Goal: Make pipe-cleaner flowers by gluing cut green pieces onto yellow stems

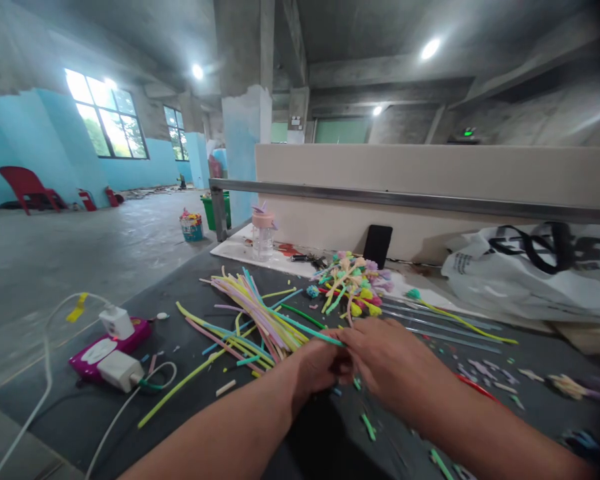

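A thin teal plastic straw strip point(310, 329) lies nearly flat, slanting from the loose heap of long yellow, pink and teal plastic strips point(250, 313) on the dark tabletop toward the two hands, its near end pinched between the fingertips where the hands meet.

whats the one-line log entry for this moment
left hand: on teal strip | right hand: pinching same strip | strip pile behind | table: dark

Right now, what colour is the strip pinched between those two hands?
Teal, or blue-green. The strip runs up and left from the left hand and right hand, seen from the head camera.
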Action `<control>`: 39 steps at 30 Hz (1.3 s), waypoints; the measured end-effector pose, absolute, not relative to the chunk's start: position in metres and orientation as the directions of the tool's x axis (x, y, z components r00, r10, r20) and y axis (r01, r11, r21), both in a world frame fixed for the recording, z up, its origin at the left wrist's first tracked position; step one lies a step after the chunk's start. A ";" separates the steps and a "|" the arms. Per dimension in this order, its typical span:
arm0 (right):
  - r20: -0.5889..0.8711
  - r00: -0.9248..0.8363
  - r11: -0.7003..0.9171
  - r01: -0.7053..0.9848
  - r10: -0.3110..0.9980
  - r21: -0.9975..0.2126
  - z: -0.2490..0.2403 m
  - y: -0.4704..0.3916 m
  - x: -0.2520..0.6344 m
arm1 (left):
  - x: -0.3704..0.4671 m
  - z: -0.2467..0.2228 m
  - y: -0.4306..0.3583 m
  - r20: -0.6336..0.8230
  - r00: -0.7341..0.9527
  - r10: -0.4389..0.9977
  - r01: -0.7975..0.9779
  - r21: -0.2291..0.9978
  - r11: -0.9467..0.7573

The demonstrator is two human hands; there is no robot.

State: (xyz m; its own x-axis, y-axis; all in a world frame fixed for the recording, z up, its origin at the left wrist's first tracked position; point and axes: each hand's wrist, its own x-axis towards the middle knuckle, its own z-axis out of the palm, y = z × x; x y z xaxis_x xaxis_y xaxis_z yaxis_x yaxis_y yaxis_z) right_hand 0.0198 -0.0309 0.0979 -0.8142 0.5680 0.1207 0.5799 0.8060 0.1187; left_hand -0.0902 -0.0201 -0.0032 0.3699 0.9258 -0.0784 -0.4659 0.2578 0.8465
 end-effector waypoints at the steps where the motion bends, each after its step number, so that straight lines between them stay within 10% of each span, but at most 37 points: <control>1: 0.127 -0.798 0.798 0.600 0.589 0.064 0.098 -0.032 0.032 | -0.092 -0.004 -0.021 -0.065 0.379 0.923 -0.481 0.838 0.257; 15: -0.229 -0.671 0.182 0.483 0.705 -0.856 0.042 -0.017 0.111 | -0.090 0.004 -0.031 0.018 0.262 0.965 -0.626 0.764 0.156; 39: -0.315 -0.608 -0.281 0.154 0.729 -0.947 0.040 -0.003 0.146 | -0.090 0.003 -0.030 0.015 0.172 0.985 -0.658 0.746 0.104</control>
State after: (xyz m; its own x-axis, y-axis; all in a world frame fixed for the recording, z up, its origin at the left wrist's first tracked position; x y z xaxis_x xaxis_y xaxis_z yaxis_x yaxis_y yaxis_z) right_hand 0.1456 -0.0029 0.0403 -0.6081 0.7287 -0.3150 0.1543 -0.2807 -0.9473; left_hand -0.0901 -0.0300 0.0034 0.1717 0.9850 0.0147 -0.6578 0.1035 0.7461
